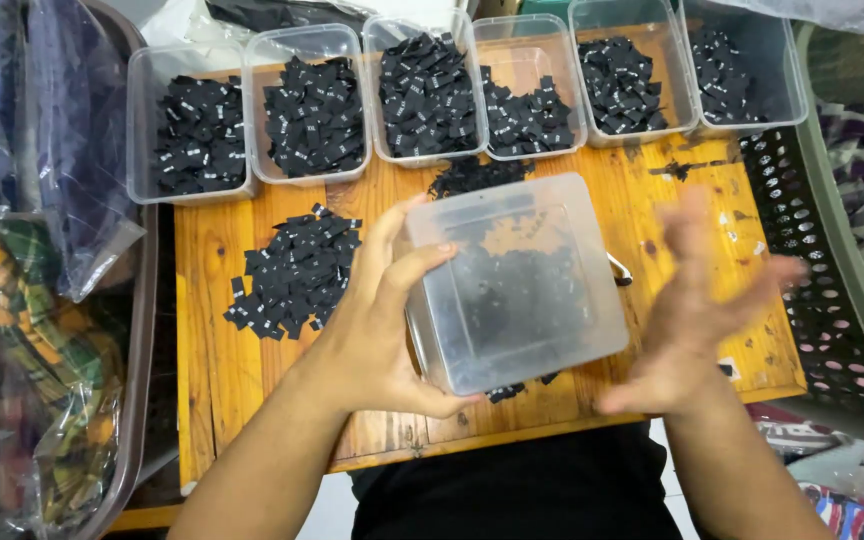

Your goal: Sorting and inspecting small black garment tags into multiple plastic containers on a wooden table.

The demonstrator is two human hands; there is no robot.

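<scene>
Six tubs [430, 95] of labels; left hand [377, 320] grips seventh [517, 280]; right hand [697, 310] spread, blurred.

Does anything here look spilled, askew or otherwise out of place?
Yes. Black fabric labels lie loose on the wooden table: one heap left of the left hand, another below the row of tubs. The left hand holds a clear tub tipped over, base up. The right hand is motion-blurred.
</scene>
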